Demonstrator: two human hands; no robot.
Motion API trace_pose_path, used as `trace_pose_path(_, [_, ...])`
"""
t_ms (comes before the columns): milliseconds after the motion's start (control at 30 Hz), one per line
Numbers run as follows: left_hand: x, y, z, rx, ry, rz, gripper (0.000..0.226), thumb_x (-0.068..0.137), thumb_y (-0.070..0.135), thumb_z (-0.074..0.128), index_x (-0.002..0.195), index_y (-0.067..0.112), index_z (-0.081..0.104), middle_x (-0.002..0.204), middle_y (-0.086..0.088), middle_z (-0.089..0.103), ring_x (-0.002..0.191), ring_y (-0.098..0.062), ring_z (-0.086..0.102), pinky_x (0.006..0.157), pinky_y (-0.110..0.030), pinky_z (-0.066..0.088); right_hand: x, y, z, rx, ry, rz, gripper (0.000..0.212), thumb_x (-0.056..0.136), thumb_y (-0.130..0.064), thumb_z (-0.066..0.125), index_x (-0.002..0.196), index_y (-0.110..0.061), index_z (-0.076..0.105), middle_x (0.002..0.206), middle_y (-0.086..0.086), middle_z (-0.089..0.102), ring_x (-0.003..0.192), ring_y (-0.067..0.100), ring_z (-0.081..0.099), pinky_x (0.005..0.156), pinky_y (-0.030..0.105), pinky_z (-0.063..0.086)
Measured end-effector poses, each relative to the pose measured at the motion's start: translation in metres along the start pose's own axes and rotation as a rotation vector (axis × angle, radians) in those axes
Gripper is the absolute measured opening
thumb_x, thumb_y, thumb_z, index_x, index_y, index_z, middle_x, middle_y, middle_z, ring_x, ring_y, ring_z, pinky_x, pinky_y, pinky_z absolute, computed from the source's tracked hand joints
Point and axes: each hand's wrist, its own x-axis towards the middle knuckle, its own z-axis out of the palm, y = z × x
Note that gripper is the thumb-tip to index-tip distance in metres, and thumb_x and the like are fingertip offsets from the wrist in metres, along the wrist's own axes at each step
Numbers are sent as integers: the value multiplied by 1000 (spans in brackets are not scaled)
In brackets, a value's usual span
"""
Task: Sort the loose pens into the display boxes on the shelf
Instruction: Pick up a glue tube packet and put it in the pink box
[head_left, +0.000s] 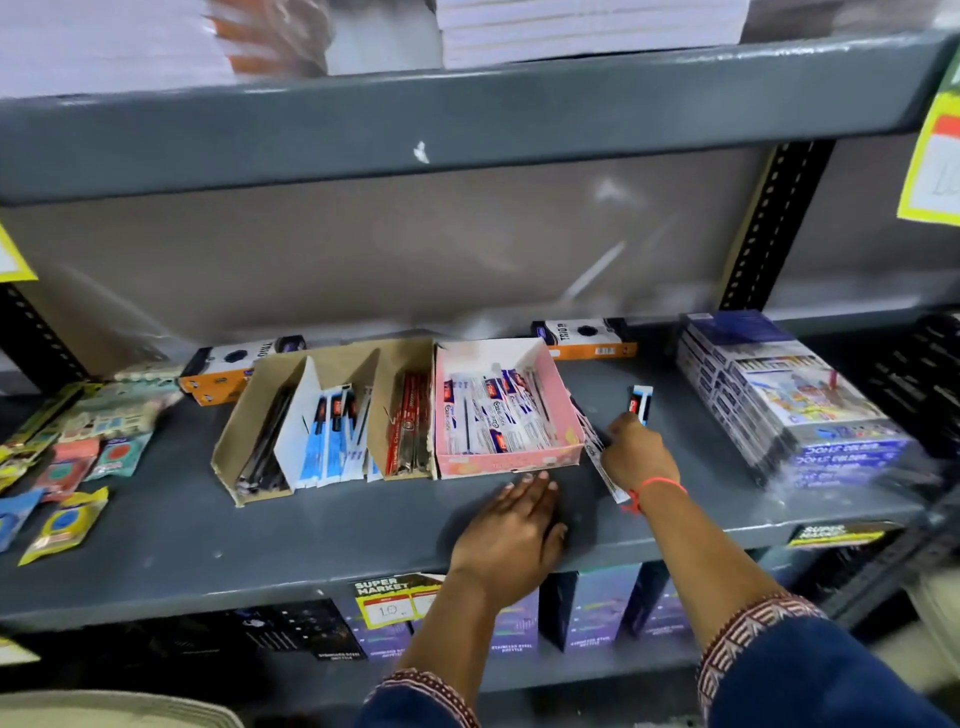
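The grey metal shelf (311, 530) crosses the middle of the frame. At its centre stands a brown cardboard display box (244, 415) with dividers, holding dark pens at its left, blue-and-white packed pens in the middle and red pens at its right. Touching its right side is a pink display box (563, 410) filled with white-and-blue packed pens (493, 410). The left hand (519, 525) lies flat on the shelf surface, lower centre of the frame, fingers extended and released, fingertips just beside the front wall of the pink display box. The right hand (636, 452), right of centre, is closed around a bundle of loose packed pens (602, 457); one end of the bundle rises past the fingers (640, 402) and the other reaches down beside the wrist, next to the right wall of the pink display box. A stack of wrapped colour-pencil boxes (795, 405) sits at the right of the frame. Small blister packs (67, 467) lie at the far left.
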Motion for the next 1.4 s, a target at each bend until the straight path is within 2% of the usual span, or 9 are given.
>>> trace_pose_path(133, [0,1,-3,-46,-3,-36,61,89,40,26,122,5,63,128,-10,59,116,-22,56,100,-37,37,14,4,-5,132,-28,54,20,85,-1,52,100,7,63,96,20,66,95,36,63,71,30,43])
trace_pose_path(200, [1,2,-6,-25,-3,-18,79,85,47,6,142,4,39,149,-9,33,137,-21,30,112,-31,9,15,7,-12,412,-40,69,10,84,2,59,78,1,67,69,8,63,67,24,62,58,22,40])
trace_pose_path(267, [1,1,-4,19,32,-16,83,83,49,-1,146,6,31,153,-7,23,140,-19,21,111,-29,-2,2,5,-23,809,-106,76,26,84,11,56,64,-6,59,44,-1,59,37,8,53,38,14,36])
trace_pose_path(333, [1,3,-7,12,37,-27,76,87,47,7,141,5,41,148,-8,34,136,-20,33,110,-32,3,-18,1,-31,1034,-189,10,26,83,11,56,66,-7,62,51,5,64,41,9,56,41,12,42])
trace_pose_path(433, [1,1,-4,-9,30,-17,83,82,51,-2,148,8,27,153,-7,25,141,-18,19,106,-23,-14,-47,-8,-38,1181,-284,-92,24,82,8,58,69,-10,66,67,8,70,62,19,64,53,17,53])
trace_pose_path(533, [0,1,-7,-4,2,13,86,85,58,-10,150,9,19,155,-8,22,142,-18,15,100,-16,-20,-69,-16,-41,1311,-325,-129,24,83,12,55,70,-7,64,55,-1,72,49,8,66,46,15,53])
trace_pose_path(600, [0,2,-10,19,-53,6,91,81,60,-18,151,10,10,157,-7,14,143,-17,7,102,-17,-18,-78,-20,-40,1355,-334,-163,22,82,12,55,72,-5,63,55,0,73,48,7,66,47,16,54])
trace_pose_path(867, [-1,9,-24,26,-236,-87,70,99,53,19,152,11,-3,158,-7,-6,142,-20,-8,111,-27,-6,-95,-26,-37,1372,-314,-226,18,80,9,59,74,-6,65,61,0,73,54,8,67,53,17,56])
trace_pose_path(1400, [-2,5,-19,64,-227,-42,77,94,61,10,151,11,-6,158,-7,-5,142,-22,-7,112,-29,-5,-91,-32,-32,1307,-267,-200,16,81,6,60,75,-7,66,63,-1,74,54,7,67,53,16,55])
